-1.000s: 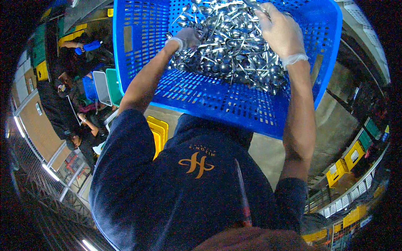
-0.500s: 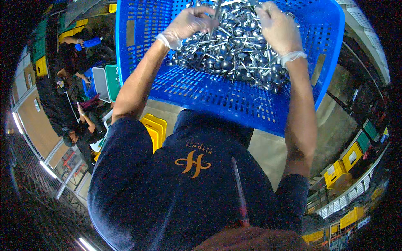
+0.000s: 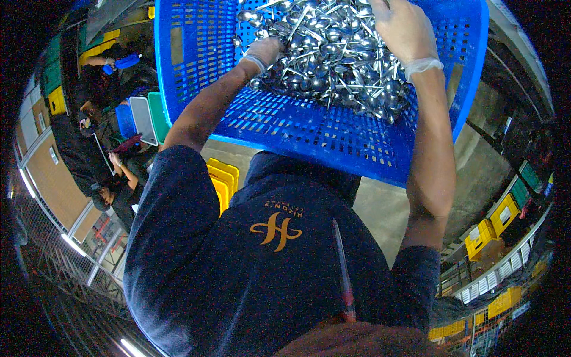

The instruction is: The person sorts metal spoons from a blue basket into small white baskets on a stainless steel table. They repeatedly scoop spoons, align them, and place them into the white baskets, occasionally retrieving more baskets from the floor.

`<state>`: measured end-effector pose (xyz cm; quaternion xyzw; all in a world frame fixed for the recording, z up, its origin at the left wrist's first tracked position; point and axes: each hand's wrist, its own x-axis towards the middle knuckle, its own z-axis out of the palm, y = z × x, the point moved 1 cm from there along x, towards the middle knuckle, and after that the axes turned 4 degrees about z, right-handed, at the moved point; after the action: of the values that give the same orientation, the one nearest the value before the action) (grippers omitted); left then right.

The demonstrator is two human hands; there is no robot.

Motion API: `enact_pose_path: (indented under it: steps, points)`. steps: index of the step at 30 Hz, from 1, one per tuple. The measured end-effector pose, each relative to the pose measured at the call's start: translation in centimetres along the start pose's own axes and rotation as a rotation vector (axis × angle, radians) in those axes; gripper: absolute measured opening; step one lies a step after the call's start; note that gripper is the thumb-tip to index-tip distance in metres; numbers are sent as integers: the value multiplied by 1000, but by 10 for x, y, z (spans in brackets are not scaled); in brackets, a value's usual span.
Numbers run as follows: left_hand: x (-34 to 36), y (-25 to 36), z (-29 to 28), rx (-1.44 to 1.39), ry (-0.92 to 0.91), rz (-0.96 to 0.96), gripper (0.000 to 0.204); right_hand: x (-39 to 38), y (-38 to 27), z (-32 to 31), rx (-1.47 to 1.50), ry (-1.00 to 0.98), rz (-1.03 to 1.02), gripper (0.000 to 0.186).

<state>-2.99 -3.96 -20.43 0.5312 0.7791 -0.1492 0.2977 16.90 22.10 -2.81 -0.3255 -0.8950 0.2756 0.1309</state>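
Note:
A large heap of shiny metal spoons [image 3: 333,53] fills the middle of a blue perforated plastic basket [image 3: 297,134] in front of me. My left hand [image 3: 264,52], in a clear thin glove, reaches into the left side of the heap; its fingers are hidden among the spoons. Above the heap's right side is my right hand [image 3: 407,30], gloved the same way. Its fingers look curled together, but the upper edge of the picture cuts them off, so anything in them is hidden.
Yellow stacked bins [image 3: 223,181] stand below the basket's near left side. At the left, people in dark clothes are near a blue crate [image 3: 125,122], a grey tray [image 3: 143,120] and a green one [image 3: 158,116]. More yellow bins [image 3: 480,239] are at the right.
My left hand has come down from above the heap and dug into its left side. My right hand has shifted slightly right and up. The long item near the left fingers no longer shows there.

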Motion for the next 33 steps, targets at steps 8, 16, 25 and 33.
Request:
enact_pose_path:
  steps: [8, 16, 25, 33]
  points:
    - [-2, -42, -29, -374, 203, 253, 44, -7, -17, 6, 24, -77, -43, 24]
    - [-55, 39, -215, -1180, -116, 384, 28, -21, -55, 13, 186, -102, -274, 17]
    - [-35, 28, -199, -1679, -145, 257, 51, -16, -50, 6, 104, -166, -221, 19]
    - [8, -88, 49, -297, -129, -283, 49, -6, -34, -4, 21, -65, -141, 25]
